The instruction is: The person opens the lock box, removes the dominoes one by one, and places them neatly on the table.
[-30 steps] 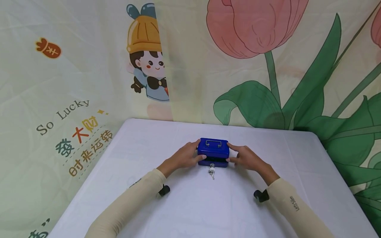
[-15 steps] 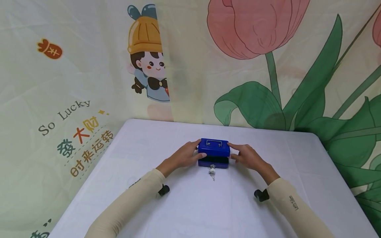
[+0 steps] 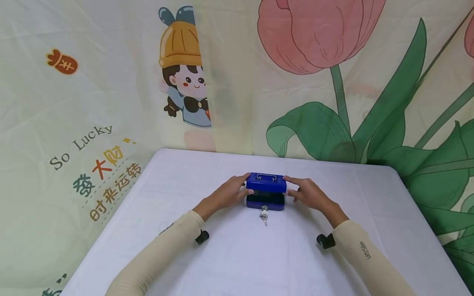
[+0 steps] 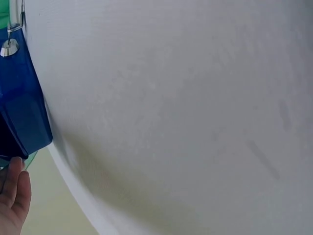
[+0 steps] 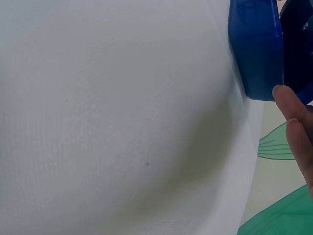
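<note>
A small blue cash box (image 3: 265,204) sits on the table, its lid (image 3: 266,186) part way up and a dark gap showing beneath. At the lid's left end my left hand (image 3: 226,192) grips it, thumb at the front edge and fingers toward the back. My right hand (image 3: 310,196) grips the opposite end in much the same way. Keys (image 3: 264,214) hang from the lock on the box's front. The left wrist view catches the silver lock (image 4: 10,47). In the right wrist view, fingertips (image 5: 288,104) touch the blue metal. The inside is too dark to make out.
A white cloth covers the table (image 3: 237,255). Behind it hangs a printed backdrop (image 3: 237,82) with tulips and a cartoon figure. Black wrist cameras stick out below the left sleeve (image 3: 174,236) and right sleeve (image 3: 364,246).
The lid has tilted further up and back in both hands, so the gap at the front is wider. The box's base and the keys have stayed in place.
</note>
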Motion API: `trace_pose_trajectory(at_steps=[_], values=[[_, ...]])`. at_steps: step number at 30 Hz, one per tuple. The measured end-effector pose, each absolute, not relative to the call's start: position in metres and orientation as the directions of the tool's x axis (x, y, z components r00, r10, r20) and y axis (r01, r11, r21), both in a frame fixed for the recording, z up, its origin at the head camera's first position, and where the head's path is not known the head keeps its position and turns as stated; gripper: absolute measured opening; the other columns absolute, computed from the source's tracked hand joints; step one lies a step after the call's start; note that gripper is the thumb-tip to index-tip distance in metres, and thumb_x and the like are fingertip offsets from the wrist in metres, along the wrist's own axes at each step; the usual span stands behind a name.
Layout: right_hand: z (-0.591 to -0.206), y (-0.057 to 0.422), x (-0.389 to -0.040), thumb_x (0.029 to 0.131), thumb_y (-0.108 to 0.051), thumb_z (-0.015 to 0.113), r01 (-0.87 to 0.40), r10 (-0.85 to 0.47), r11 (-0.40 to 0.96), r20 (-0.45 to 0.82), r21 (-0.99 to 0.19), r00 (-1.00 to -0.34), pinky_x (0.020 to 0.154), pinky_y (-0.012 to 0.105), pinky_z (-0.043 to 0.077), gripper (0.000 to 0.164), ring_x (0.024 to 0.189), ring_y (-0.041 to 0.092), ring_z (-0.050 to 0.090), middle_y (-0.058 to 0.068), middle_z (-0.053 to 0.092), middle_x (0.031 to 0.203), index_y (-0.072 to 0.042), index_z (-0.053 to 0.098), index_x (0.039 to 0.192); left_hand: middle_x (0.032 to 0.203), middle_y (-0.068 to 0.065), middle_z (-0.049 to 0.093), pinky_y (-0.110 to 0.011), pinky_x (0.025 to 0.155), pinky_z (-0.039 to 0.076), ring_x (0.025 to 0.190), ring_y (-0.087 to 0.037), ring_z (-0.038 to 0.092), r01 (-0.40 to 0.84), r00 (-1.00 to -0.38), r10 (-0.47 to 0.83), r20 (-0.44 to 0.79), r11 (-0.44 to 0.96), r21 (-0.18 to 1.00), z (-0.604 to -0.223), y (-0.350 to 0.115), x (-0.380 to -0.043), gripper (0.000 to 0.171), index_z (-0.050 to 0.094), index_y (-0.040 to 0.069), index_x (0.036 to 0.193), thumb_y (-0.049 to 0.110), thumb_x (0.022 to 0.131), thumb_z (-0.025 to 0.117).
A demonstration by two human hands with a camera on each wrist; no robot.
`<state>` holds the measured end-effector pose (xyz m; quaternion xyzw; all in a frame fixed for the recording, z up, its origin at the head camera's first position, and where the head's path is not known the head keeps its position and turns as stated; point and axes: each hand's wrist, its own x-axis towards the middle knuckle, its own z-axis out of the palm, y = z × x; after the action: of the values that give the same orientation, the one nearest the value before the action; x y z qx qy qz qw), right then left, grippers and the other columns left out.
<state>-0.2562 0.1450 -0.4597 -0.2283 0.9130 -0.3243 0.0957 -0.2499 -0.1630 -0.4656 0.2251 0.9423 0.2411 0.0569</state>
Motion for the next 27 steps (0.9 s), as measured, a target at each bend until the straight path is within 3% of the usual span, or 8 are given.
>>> trace_pose_trajectory(at_steps=[7, 16, 23, 27], values=[[-0.459, 0.146, -0.261, 0.096, -0.022, 0.069, -0.315, -0.466, 0.66, -0.043, -0.682, -0.884, 0.067, 0.028, 0.054, 0.06, 0.064, 0.015, 0.069, 0.017, 0.051, 0.149, -0.013, 0.047, 0.151, 0.132, -0.016, 0.061, -0.044, 0.106, 0.049, 0.124, -0.028, 0.057, 0.409, -0.896, 0.443, 0.033, 0.794, 0.45, -0.464, -0.163, -0.255, 0.065, 0.035, 0.009, 0.156, 0.041, 0.103, 0.054], [-0.458, 0.146, -0.269, 0.098, -0.024, 0.067, -0.285, -0.463, 0.622, -0.049, -0.73, -0.885, 0.071, 0.029, 0.058, 0.057, 0.066, 0.019, 0.069, 0.015, 0.05, 0.151, -0.013, 0.048, 0.15, 0.126, -0.013, 0.066, -0.042, 0.102, 0.051, 0.116, -0.027, 0.06, 0.475, -0.872, 0.479, 0.099, 0.779, 0.411, -0.463, -0.163, -0.27, 0.05, 0.046, 0.005, 0.148, 0.028, 0.104, 0.055], [-0.459, 0.147, -0.275, 0.097, -0.025, 0.068, -0.272, -0.449, 0.599, -0.034, -0.753, -0.893, 0.069, 0.035, 0.059, 0.054, 0.065, 0.023, 0.069, 0.016, 0.053, 0.148, -0.011, 0.052, 0.146, 0.121, -0.011, 0.068, -0.04, 0.099, 0.052, 0.111, -0.025, 0.061, 0.474, -0.874, 0.472, 0.114, 0.778, 0.411, -0.462, -0.162, -0.277, 0.047, 0.05, 0.006, 0.144, 0.029, 0.104, 0.056], [-0.461, 0.147, -0.278, 0.097, -0.024, 0.068, -0.269, -0.433, 0.595, -0.02, -0.757, -0.901, 0.068, 0.032, 0.058, 0.052, 0.064, 0.022, 0.069, 0.017, 0.054, 0.147, -0.01, 0.054, 0.145, 0.121, -0.011, 0.069, -0.041, 0.099, 0.052, 0.112, -0.026, 0.062, 0.482, -0.871, 0.474, 0.131, 0.77, 0.418, -0.462, -0.161, -0.279, 0.045, 0.052, 0.005, 0.143, 0.028, 0.105, 0.055]])
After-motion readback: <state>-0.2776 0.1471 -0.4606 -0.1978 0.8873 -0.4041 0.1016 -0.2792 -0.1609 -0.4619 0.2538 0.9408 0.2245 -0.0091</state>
